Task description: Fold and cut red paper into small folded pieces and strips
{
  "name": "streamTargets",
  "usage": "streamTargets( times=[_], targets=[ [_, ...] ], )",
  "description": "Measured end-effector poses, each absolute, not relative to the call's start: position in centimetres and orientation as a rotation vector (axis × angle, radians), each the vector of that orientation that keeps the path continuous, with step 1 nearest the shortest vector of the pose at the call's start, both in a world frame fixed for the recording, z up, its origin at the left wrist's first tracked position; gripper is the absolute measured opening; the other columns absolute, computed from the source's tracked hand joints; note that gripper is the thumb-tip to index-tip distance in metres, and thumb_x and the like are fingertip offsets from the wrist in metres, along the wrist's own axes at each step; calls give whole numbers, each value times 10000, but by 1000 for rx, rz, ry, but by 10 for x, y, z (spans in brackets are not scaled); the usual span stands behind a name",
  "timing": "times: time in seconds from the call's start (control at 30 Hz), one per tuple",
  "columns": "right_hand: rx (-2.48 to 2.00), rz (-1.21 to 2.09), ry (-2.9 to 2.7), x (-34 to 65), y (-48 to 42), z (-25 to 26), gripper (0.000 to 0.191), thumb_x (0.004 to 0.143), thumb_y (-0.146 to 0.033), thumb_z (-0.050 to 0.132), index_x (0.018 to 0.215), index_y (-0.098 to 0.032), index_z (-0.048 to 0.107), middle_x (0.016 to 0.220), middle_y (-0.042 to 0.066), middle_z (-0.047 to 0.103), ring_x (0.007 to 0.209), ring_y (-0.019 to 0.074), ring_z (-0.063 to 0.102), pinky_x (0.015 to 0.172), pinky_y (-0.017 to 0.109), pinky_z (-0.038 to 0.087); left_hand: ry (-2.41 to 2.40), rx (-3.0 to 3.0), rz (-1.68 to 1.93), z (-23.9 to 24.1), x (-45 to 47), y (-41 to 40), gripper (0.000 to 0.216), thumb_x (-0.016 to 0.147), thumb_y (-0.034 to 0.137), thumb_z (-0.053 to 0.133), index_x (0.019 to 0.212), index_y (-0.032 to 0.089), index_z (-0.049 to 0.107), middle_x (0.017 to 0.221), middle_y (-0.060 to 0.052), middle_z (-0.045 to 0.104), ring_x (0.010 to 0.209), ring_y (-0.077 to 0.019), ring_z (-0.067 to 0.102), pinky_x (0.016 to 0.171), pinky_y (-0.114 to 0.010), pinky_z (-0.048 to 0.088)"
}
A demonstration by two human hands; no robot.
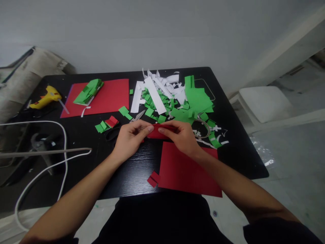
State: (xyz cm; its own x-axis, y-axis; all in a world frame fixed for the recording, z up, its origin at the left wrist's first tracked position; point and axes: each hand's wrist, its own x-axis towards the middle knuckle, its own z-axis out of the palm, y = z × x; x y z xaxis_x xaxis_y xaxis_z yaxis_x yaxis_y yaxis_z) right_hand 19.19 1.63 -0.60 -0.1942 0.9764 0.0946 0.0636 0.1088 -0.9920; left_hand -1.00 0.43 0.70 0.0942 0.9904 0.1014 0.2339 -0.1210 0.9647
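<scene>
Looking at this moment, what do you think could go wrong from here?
The red paper pinched between the left hand and right hand might fold crookedly. The scissors lie close beside the left hand, so it might get nicked. The small green pieces lie loose and could scatter if knocked.

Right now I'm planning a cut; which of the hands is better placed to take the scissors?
Probably the left hand: the scissors lie beside it, partly hidden. The right hand is farther off. Both hold a red piece, so the left would first have to let go.
</scene>
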Motion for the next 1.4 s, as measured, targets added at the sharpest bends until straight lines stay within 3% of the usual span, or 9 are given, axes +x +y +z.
streamTargets(
  times=[0.2,0.43,0.67,0.87,1.4],
  targets=[
    [-1110,1224,-1461,193,17,-6,149,829,-374,832,925,-260,839,897,14,829,868,226,755,811,381,597,1265,1556,1112,5,-12,4,240,933,410,724,876,186,786,749,-15,718,658,-138,609,607,-243,485],
    [-1125,1288,-1415,192,16,-5,189,792,-393,864,893,-237,835,880,20,821,853,219,752,812,369,608,1250,1525,1025,7,-8,1,240,938,411,720,891,177,744,685,-2,698,582,-128,643,556,-222,502],
    [-1068,1647,-1100,192,20,-6,371,701,-481,931,890,-189,800,836,18,792,726,179,747,725,360,684,1244,1437,1088,9,-11,5,219,917,374,740,842,169,730,634,4,686,536,-119,640,528,-216,500],
    [-1064,1686,-1044,193,21,-7,346,697,-462,938,858,-183,813,831,27,789,740,174,753,747,358,710,1219,1433,1097,8,-12,6,168,913,318,726,824,175,724,610,13,671,520,-103,623,514,-199,498],
    [-1039,1660,-1155,191,17,-3,328,682,-430,949,857,-202,791,808,8,791,728,175,753,788,382,687,1208,1414,1064,3,-9,3,191,890,357,770,885,167,749,702,-14,734,551,-122,672,526,-217,561]
  ],
)
